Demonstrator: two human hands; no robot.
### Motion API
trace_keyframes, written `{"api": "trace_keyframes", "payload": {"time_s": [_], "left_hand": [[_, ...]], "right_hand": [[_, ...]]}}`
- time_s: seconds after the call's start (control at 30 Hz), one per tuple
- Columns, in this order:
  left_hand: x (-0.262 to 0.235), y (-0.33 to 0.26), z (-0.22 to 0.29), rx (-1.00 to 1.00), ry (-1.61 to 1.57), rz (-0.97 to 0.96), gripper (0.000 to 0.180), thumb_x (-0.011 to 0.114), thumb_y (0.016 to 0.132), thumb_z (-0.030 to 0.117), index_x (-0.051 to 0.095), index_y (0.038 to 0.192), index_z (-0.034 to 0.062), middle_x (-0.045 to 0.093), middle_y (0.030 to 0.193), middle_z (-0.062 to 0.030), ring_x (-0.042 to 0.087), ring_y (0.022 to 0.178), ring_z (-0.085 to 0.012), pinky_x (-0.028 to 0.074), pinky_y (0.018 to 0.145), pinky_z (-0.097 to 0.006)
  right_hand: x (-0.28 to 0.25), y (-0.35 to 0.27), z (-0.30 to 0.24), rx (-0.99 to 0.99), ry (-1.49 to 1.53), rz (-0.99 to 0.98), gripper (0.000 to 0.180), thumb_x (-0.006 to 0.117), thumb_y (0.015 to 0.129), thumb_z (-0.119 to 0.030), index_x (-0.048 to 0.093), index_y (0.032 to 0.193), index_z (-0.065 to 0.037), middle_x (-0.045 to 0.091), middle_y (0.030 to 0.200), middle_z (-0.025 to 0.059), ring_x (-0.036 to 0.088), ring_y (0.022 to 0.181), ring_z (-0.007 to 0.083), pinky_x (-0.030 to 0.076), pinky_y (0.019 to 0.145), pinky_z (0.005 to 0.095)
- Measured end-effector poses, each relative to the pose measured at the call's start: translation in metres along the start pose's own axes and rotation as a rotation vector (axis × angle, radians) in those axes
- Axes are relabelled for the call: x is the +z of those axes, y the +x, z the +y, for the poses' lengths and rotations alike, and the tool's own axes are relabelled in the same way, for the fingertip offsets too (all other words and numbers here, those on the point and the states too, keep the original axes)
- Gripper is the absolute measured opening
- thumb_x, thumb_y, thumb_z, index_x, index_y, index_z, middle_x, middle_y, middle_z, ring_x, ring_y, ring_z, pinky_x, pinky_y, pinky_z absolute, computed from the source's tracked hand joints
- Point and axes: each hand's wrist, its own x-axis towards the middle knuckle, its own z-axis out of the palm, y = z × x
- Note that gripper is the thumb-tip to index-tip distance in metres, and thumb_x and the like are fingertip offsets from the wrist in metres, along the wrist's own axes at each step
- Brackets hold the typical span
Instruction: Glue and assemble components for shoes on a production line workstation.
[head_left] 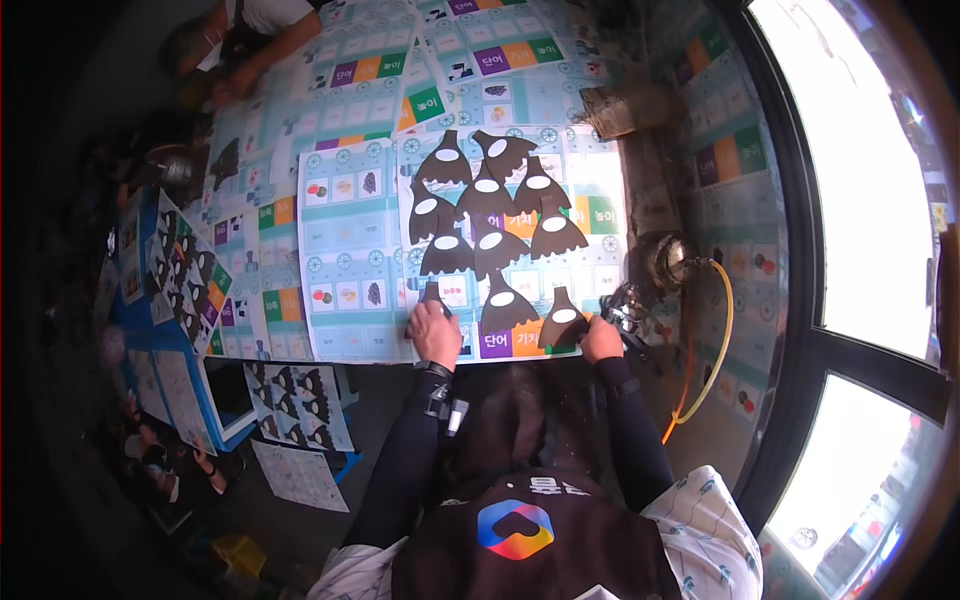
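Dark brown cutouts, flared like a skirt with a narrow neck and a white oval, lie in rough rows on a printed light-blue sheet (345,265). At the near edge, my left hand (435,334) is closed over a dark cutout (431,291); only its neck and a bit of its side show. My right hand (602,341) has its fingers closed at the right edge of another dark cutout (563,322). Between my hands lies one more cutout (508,305). The fingertips of both hands are partly hidden.
More printed sheets cover the table. A round metal fixture (664,260) with a yellow hose (722,340) stands at the right, beside a dark-framed window (800,300). Another person (270,50) works at the far left. Sheets with similar cutouts (298,405) rest at the lower left.
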Motion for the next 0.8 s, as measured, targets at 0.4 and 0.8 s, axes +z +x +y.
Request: {"api": "trace_keyframes", "payload": {"time_s": [0.4, 0.8], "left_hand": [[0.029, 0.011, 0.053, 0.195, 0.004, -0.395, 0.018, 0.051, 0.085, 0.005, 0.062, 0.096, -0.005, 0.059, 0.104, -0.0228, 0.06, 0.1, -0.0349, 0.051, 0.083, -0.041], [0.005, 0.131, 0.016, -0.161, -0.162, -0.139, 0.037, 0.076, 0.074, 0.016, 0.057, 0.099, -0.0036, 0.064, 0.101, -0.0225, 0.06, 0.1, -0.0378, 0.048, 0.085, -0.043]], "right_hand": [[-0.006, 0.012, 0.005, -0.134, 0.163, 0.01, 0.03, 0.07, 0.078, -0.019, 0.061, 0.099, 0.0, 0.067, 0.088, 0.0224, 0.065, 0.086, 0.0382, 0.051, 0.076, 0.0466], [-0.08, 0.139, -0.097, -0.224, 0.051, 0.41, 0.042, 0.072, 0.072, -0.011, 0.049, 0.106, -0.001, 0.056, 0.103, 0.0192, 0.055, 0.098, 0.0386, 0.047, 0.085, 0.0438]]}}
